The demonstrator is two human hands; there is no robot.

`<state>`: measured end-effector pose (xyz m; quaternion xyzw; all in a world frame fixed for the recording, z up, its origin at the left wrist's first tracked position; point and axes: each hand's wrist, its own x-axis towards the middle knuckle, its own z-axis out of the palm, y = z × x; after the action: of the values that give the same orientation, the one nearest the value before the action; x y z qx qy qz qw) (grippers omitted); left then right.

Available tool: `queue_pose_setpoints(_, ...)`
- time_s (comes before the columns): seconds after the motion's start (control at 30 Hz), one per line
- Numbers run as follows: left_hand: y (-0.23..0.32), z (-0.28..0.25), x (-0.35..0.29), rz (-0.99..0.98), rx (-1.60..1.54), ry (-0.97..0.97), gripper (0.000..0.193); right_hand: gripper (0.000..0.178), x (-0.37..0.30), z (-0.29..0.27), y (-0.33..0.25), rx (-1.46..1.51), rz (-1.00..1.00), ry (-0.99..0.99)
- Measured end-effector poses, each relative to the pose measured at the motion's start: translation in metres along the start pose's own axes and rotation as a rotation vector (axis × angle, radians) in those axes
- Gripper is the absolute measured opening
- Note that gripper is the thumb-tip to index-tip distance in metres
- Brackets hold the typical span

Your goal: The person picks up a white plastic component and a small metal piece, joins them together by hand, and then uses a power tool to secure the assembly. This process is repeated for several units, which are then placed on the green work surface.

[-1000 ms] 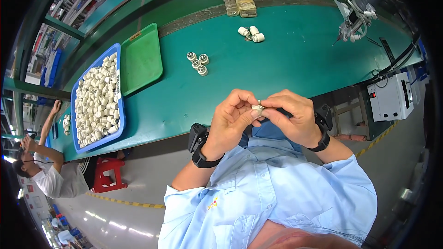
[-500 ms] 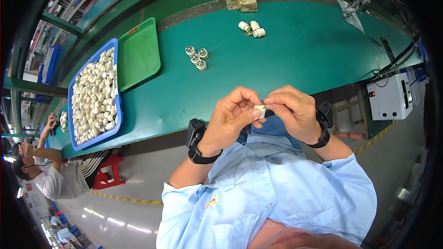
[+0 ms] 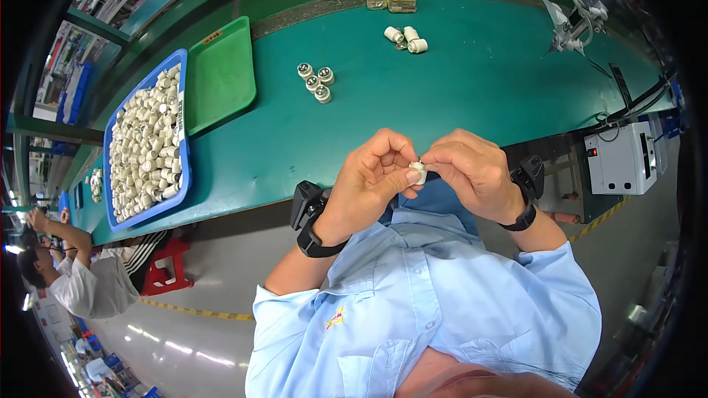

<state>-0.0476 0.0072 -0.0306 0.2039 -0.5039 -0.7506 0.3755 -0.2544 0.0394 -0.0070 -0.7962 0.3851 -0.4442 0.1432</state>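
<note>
Over the near edge of the bench, my left hand (image 3: 375, 183) is closed, holding a small white cylindrical socket (image 3: 420, 174) between thumb and fingers. My right hand (image 3: 476, 178) pinches at the top of that socket, where a small bit of metal shows; the fingertips hide most of it. A little group of upright white sockets (image 3: 313, 83) with dark metal tops stands beyond my left hand. Farther back, several white sockets (image 3: 411, 34) lie on their sides around a small metal piece.
At the left, a blue tray (image 3: 185, 169) is heaped with white sockets, beside a flat green tray (image 3: 221, 81). A metal fixture (image 3: 575, 26) stands at the back right, near a white box (image 3: 623, 158) with cables. A co-worker (image 3: 92, 280) sits at the far left by a red stool (image 3: 168, 269).
The view has shifted slightly. Both my hands stay together at the socket, which seems a little more tilted. The co-worker's hands have moved.
</note>
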Motion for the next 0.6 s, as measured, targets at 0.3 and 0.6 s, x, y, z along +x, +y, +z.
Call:
queue_pose_setpoints(0.3, 0.003, 0.001, -0.002, -0.045, 0.030, 0.001, 0.016, 0.015, 0.006, -0.006, 0.000, 0.014, -0.022, -0.105)
queue_pose_setpoints(0.6, 0.000, 0.006, 0.001, 0.062, 0.284, 0.083, 0.019, 0.017, 0.012, -0.013, 0.009, 0.110, 0.044, -0.196)
